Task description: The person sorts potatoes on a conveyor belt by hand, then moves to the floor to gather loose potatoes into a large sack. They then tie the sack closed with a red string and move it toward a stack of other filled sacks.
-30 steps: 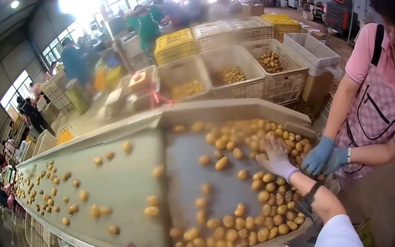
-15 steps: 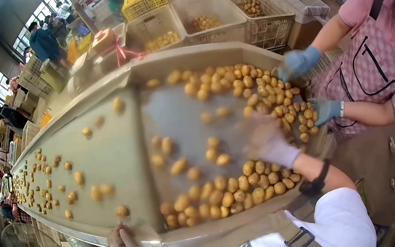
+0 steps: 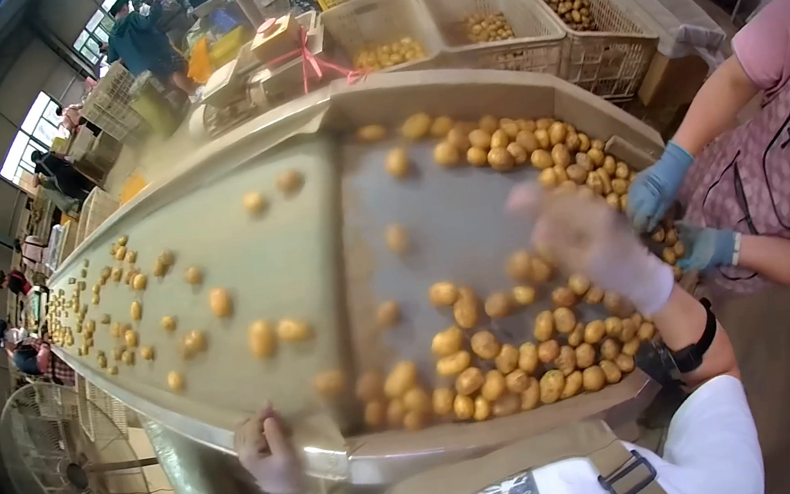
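Note:
Many small yellow-brown potatoes [image 3: 485,344] lie in the grey tray [image 3: 406,203] at the end of a pale conveyor belt [image 3: 196,271]. My right hand [image 3: 588,238], in a light glove, is over the potatoes at the tray's right side, blurred by motion, its fingers smeared. At the metal edge, by the belt's near side, my left hand [image 3: 271,456] rests in a pale glove with its fingers drawn together; whether it holds something is hidden. More potatoes lie spread along the belt toward the far left.
Across the tray's right end, a co-worker's blue-gloved hands [image 3: 661,186] touch potatoes. Crates [image 3: 483,29] with potatoes stand behind the tray. A fan [image 3: 76,476] is at the lower left. Other people [image 3: 139,42] stand at the back left.
The view has shifted, so the tray sits further right. My right hand has moved over the potatoes. Potatoes on the belt and in the tray lie differently, and the co-worker's hands are closer together.

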### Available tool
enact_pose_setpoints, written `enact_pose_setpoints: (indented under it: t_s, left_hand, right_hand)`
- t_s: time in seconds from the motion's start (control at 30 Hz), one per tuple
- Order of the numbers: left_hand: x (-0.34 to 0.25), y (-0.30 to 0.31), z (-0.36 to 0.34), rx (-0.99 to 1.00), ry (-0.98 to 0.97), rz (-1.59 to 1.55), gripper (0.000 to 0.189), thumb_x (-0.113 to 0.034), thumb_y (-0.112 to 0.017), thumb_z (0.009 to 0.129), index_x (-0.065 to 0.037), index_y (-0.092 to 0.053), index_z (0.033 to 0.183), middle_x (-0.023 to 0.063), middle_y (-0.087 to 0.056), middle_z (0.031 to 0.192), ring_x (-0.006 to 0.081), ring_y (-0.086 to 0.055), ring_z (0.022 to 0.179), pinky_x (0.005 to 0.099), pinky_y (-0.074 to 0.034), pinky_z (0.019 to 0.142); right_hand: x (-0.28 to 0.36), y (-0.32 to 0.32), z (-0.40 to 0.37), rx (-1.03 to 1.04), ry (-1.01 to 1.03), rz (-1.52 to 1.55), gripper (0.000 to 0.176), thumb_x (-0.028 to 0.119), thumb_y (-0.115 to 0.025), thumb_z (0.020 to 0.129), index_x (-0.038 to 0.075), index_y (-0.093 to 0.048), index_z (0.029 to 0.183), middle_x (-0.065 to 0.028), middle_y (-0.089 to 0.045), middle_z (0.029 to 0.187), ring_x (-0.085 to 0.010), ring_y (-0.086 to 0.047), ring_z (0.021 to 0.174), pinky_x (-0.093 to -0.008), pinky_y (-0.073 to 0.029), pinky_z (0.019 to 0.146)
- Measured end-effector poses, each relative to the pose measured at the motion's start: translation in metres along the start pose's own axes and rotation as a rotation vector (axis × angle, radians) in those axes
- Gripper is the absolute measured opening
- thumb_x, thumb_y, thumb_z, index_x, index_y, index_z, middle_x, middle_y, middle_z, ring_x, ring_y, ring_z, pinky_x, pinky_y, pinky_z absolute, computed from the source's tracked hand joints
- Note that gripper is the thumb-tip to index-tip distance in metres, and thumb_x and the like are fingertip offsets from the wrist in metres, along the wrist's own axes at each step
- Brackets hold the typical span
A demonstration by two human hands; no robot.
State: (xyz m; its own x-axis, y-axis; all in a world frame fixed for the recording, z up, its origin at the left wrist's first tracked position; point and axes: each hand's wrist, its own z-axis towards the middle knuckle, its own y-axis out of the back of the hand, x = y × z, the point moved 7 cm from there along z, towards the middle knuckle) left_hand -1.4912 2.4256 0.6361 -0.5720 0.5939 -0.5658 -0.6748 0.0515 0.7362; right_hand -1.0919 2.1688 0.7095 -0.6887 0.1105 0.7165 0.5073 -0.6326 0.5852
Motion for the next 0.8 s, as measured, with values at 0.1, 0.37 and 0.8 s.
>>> enact_pose_setpoints:
  t_s: [0.1, 0.37, 0.8]
  left_hand:
    - [0.003, -0.004, -0.002, -0.02, 0.047, -0.085, 0.016, -0.005, -0.057, 0.088, 0.0, -0.071, 0.09, 0.0091, -0.069, 0.084, 0.0293, -0.06, 0.087, 0.0402, -0.045, 0.089]
    - [-0.003, -0.002, -0.003, -0.008, 0.051, -0.023, 0.018, -0.01, -0.056, 0.089, -0.001, -0.072, 0.092, 0.0075, -0.07, 0.085, 0.0279, -0.061, 0.089, 0.0435, -0.044, 0.098]
    - [0.005, -0.002, 0.0, -0.006, 0.033, -0.116, 0.02, -0.006, -0.056, 0.091, 0.002, -0.071, 0.101, 0.0113, -0.068, 0.084, 0.0272, -0.061, 0.088, 0.0387, -0.047, 0.084]
  right_hand:
    - [-0.075, 0.064, 0.032, -0.4, -0.099, -0.176, 0.025, 0.015, -0.06, 0.093, 0.003, -0.068, 0.113, -0.0171, -0.069, 0.115, -0.0314, -0.065, 0.11, -0.0364, -0.051, 0.094]
    - [-0.159, -0.036, 0.094, -0.158, -0.109, -0.383, 0.034, 0.023, -0.056, 0.093, 0.006, -0.065, 0.121, -0.0149, -0.068, 0.113, -0.0334, -0.061, 0.111, -0.0394, -0.048, 0.095]
    - [-0.121, -0.068, 0.059, -0.016, 0.157, -0.528, 0.018, 0.024, -0.066, 0.082, 0.014, -0.069, 0.097, -0.0091, -0.067, 0.083, -0.0319, -0.063, 0.075, -0.0476, -0.046, 0.076]
